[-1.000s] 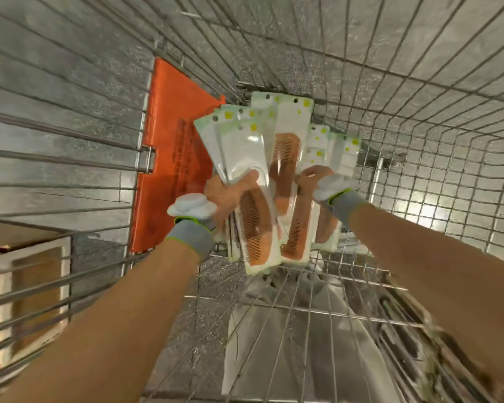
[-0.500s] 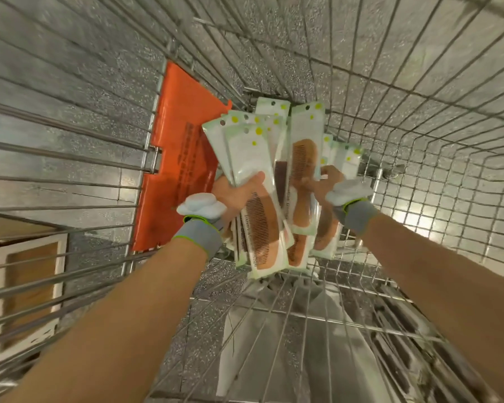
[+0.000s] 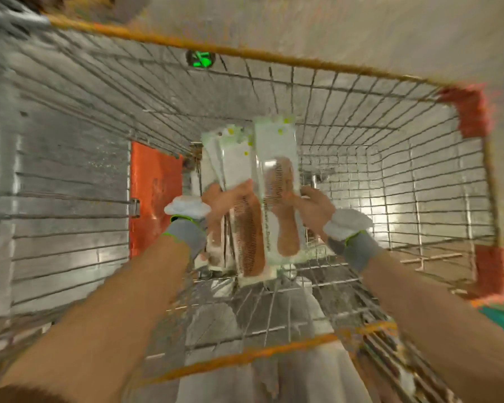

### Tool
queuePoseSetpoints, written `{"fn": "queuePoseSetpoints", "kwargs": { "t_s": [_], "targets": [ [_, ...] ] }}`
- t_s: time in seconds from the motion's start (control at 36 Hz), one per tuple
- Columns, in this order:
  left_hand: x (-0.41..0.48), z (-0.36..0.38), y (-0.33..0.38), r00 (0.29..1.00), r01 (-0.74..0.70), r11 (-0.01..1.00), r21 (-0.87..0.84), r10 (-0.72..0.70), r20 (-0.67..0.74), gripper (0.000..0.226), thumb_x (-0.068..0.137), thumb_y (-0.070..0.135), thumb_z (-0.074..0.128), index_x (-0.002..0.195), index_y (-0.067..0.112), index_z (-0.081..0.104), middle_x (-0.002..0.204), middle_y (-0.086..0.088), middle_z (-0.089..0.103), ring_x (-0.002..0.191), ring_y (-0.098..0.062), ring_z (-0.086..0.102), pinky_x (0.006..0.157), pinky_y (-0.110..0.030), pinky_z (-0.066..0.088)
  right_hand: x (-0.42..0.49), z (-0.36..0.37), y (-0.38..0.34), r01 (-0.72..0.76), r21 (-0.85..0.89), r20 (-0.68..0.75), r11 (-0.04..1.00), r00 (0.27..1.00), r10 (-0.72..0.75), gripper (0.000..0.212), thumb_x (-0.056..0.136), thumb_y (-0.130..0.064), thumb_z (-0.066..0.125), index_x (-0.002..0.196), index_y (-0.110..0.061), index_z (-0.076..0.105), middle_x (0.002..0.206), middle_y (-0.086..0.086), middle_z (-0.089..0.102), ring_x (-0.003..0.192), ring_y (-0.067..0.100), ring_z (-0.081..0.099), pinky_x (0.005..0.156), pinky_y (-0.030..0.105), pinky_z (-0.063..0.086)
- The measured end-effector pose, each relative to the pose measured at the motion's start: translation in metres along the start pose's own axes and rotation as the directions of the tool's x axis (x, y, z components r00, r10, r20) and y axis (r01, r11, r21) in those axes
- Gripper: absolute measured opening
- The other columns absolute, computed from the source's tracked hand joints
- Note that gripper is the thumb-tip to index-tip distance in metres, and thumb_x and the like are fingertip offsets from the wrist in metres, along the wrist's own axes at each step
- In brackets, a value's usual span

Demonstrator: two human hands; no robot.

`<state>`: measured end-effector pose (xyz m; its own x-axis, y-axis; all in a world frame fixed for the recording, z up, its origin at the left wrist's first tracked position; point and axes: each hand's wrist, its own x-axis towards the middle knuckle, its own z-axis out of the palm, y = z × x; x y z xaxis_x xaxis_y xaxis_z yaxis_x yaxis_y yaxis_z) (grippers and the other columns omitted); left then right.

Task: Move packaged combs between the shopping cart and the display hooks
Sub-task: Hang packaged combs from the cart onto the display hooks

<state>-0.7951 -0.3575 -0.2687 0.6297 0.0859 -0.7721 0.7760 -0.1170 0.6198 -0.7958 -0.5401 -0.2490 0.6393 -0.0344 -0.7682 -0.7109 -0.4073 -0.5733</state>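
Presently, left hand (image 3: 224, 199) gripped a fanned comb stack (image 3: 236, 164), right hand (image 3: 314, 207) pinched one pack (image 3: 277, 146), both mid shopping cart (image 3: 361, 158). Fanned packs could slip and scatter.

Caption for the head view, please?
The left hand and right hand each grip packaged combs inside a shopping cart.

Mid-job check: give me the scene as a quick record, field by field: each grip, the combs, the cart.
left grip: holds a bunch of white-packaged brown combs
right grip: holds a single white-packaged brown comb; any more behind it are hidden
relation: bunch and single pack side by side
location: both over the silver wire shopping cart basket
cart left wall: orange plastic flap
display hooks: not in view
image: motion-blurred
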Motion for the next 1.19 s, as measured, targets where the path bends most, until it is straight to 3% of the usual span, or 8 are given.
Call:
{"fn": "queuePoseSetpoints", "kwargs": {
  "t_s": [0.14,0.31,0.39,0.56,0.67,0.89,1.03,1.19],
  "targets": [
    [-0.038,0.006,0.034,0.991,-0.113,0.988,0.102,0.105,0.083,0.047,0.079,0.04,0.076,0.109,0.007,0.061,0.126,-0.016,0.062,0.116,-0.03,0.059,0.104,-0.046,0.045,-0.069,-0.017,-0.017,0.074,0.015,-0.136,0.997,0.988,-0.071,0.046,0.089,-0.039,0.058,0.12,-0.004,0.056,0.117,0.017,0.061,0.107,0.034,0.059,0.096,0.05,0.047],
    [-0.097,0.015,0.079,0.9,-0.366,0.914,0.175,0.3,0.316,0.054,0.076,0.037,0.079,0.121,0.009,0.065,0.113,-0.005,0.069,0.105,-0.022,0.066,0.101,-0.039,0.049,-0.157,-0.037,-0.019,0.163,0.174,-0.367,0.971,0.926,-0.089,0.036,0.09,-0.033,0.059,0.098,0.001,0.063,0.099,0.021,0.067,0.094,0.037,0.065,0.082,0.047,0.056],
    [-0.122,0.034,0.096,0.825,-0.491,0.843,0.218,0.37,0.428,0.084,0.053,0.061,0.084,0.121,0.015,0.065,0.11,-0.004,0.072,0.099,-0.024,0.069,0.094,-0.042,0.053,-0.207,-0.052,-0.009,0.249,0.264,-0.507,0.932,0.857,-0.086,0.025,0.091,-0.028,0.059,0.097,-0.004,0.063,0.096,0.016,0.067,0.088,0.031,0.066,0.075,0.038,0.058],
    [-0.22,0.095,0.131,0.605,-0.714,0.672,0.198,0.449,0.657,0.037,0.081,0.036,0.075,0.112,0.018,0.067,0.109,-0.004,0.071,0.102,-0.022,0.067,0.094,-0.036,0.052,-0.307,-0.082,0.011,0.349,0.339,-0.724,0.874,0.689,0.006,0.024,0.091,-0.017,0.06,0.109,-0.003,0.061,0.094,0.017,0.062,0.066,0.021,0.06,0.05,0.02,0.054],
    [-0.275,0.135,0.141,0.454,-0.805,0.577,0.139,0.449,0.769,0.04,0.081,0.034,0.075,0.114,0.011,0.068,0.109,-0.007,0.071,0.1,-0.023,0.068,0.097,-0.041,0.052,-0.368,-0.101,0.031,0.349,0.277,-0.826,0.895,0.562,0.037,0.028,0.09,-0.026,0.06,0.111,-0.009,0.061,0.103,0.013,0.066,0.08,0.024,0.064,0.071,0.031,0.057],
    [-0.397,0.201,0.147,0.2,-0.884,0.464,-0.055,0.483,0.852,0.076,0.056,0.057,0.081,0.117,0.014,0.068,0.108,0.0,0.072,0.098,-0.015,0.069,0.093,-0.034,0.053,-0.499,-0.132,0.073,0.356,0.172,-0.956,0.919,0.285,0.068,0.029,0.09,-0.028,0.06,0.099,-0.001,0.062,0.087,0.011,0.061,0.069,0.019,0.054,0.05,0.021,0.044],
    [-0.464,0.229,0.15,0.085,-0.901,0.413,-0.13,0.464,0.882,0.022,0.075,0.039,0.079,0.083,0.021,0.07,0.08,0.009,0.069,0.073,-0.005,0.066,0.079,-0.027,0.052,-0.567,-0.147,0.099,0.39,0.149,-0.978,0.909,0.191,0.078,0.017,0.089,-0.023,0.062,0.076,-0.013,0.056,0.065,-0.002,0.057,0.053,0.006,0.053,0.038,0.008,0.037],
    [-0.54,0.258,0.146,-0.072,-0.929,0.302,-0.213,0.418,0.906,0.039,0.079,0.037,0.075,0.088,0.0,0.072,0.085,-0.01,0.072,0.075,-0.018,0.064,0.074,-0.028,0.052,-0.631,-0.159,0.128,0.393,0.135,-0.991,0.909,0.064,0.12,0.015,0.088,-0.024,0.063,0.081,-0.013,0.057,0.068,0.004,0.055,0.047,0.009,0.049,0.041,0.016,0.041]
  ]
}}
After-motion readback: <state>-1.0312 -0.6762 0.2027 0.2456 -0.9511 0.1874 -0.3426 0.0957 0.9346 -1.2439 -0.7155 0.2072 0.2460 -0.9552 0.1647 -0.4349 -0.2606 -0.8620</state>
